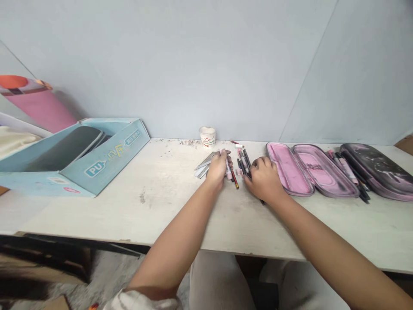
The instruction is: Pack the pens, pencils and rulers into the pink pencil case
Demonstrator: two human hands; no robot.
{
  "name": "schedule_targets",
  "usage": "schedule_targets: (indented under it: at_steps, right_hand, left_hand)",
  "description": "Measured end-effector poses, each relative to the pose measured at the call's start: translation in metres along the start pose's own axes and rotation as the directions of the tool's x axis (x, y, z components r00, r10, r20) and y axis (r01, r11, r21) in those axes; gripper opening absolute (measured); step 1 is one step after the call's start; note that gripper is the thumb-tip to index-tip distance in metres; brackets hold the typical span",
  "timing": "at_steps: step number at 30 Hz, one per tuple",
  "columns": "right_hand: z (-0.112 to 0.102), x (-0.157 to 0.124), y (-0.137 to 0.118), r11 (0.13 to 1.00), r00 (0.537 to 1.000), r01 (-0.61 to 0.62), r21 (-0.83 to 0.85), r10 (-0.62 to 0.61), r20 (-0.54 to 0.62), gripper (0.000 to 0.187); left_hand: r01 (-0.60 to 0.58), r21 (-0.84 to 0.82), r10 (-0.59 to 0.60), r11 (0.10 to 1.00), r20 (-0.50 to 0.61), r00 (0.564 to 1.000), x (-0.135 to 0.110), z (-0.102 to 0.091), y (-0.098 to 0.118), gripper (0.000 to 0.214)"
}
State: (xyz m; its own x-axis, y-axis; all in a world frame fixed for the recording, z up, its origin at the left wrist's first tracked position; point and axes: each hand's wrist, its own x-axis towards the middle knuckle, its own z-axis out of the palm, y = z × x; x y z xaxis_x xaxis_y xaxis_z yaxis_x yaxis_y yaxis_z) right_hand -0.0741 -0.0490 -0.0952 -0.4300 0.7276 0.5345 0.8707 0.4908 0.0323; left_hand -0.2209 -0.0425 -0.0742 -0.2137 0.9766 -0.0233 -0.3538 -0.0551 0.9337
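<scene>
My left hand rests on the white table with its fingers curled round a small whitish item, beside clear plastic rulers and a red pencil. My right hand lies palm down with fingers closed over a bunch of dark pens. Just right of it an open pink pencil case lies flat with both halves showing. Several pens lie between that case and a dark case.
A small white paper cup stands at the back by the grey wall. A light blue cardboard box lies open at the left, with a pink cylinder behind it. The table's front edge runs across my lap.
</scene>
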Motion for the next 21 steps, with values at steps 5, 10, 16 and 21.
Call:
schedule_targets:
  at_steps: [5, 10, 16, 21]
  right_hand:
    - [0.002, 0.001, -0.005, 1.0, 1.0, -0.012, 0.013, 0.012, -0.002, 0.027]
    - [-0.007, 0.008, 0.014, 0.979, 0.965, -0.121, 0.166, 0.155, -0.209, 0.017]
    - [-0.024, 0.01, 0.03, 0.882, 0.868, -0.014, 0.471, 0.244, -0.432, 0.009]
    - [-0.028, 0.009, 0.021, 0.881, 0.895, 0.079, 0.467, 0.145, -0.423, 0.007]
  left_hand:
    - [-0.012, 0.114, 0.01, 0.993, 0.022, 1.0, -0.003, 0.003, 0.002, 0.02]
    - [-0.238, 0.527, 0.239, 0.816, 0.068, 0.969, -0.002, -0.003, 0.004, 0.021]
    - [-0.326, 0.84, 0.377, 0.434, 0.159, 0.912, -0.002, -0.011, 0.01, 0.027]
    - [-0.391, 0.875, 0.36, 0.284, 0.281, 0.89, -0.002, -0.012, 0.009, 0.029]
